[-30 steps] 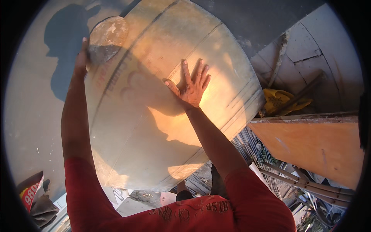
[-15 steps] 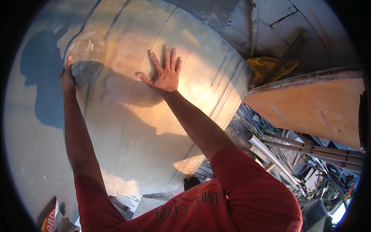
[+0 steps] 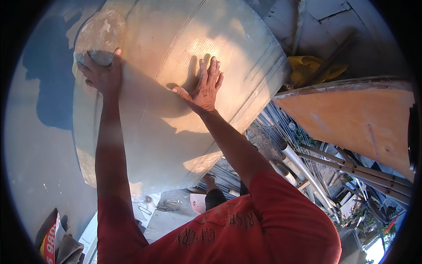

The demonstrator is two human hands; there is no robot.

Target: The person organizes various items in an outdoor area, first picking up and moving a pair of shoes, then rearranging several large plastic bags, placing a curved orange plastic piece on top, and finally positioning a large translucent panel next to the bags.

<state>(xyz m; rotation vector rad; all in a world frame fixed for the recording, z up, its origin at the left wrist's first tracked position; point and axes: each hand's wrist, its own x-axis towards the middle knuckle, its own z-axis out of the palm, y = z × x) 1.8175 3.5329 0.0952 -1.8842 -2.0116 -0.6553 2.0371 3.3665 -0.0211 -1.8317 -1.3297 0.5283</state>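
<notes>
A large, pale, ribbed sheet [image 3: 145,158] fills the upper middle of the head view, its edges bowed by the lens. On its far left part lies a round, flat, stone-like piece [image 3: 101,33], grey-brown with pale patches; its exact kind is unclear. My left hand [image 3: 103,77] touches the near rim of this piece, thumb at its right and fingers spread to the left, partly in shadow. Flat on the sheet, right of its middle, rests my right hand [image 3: 205,91], fingers stretched out and thumb apart. Nothing is in it.
An orange-brown board [image 3: 351,119] stands at the right, with a yellow bag [image 3: 312,70] behind it. Below are pale pipes [image 3: 303,171] and thin rods. A red, white and yellow bag [image 3: 52,237] lies at the lower left. A bare foot [image 3: 209,181] shows under the sheet.
The sheet and the round piece have shifted away from me in view. My left hand has moved from the piece's left edge to its near rim. My right hand sits slightly further right.
</notes>
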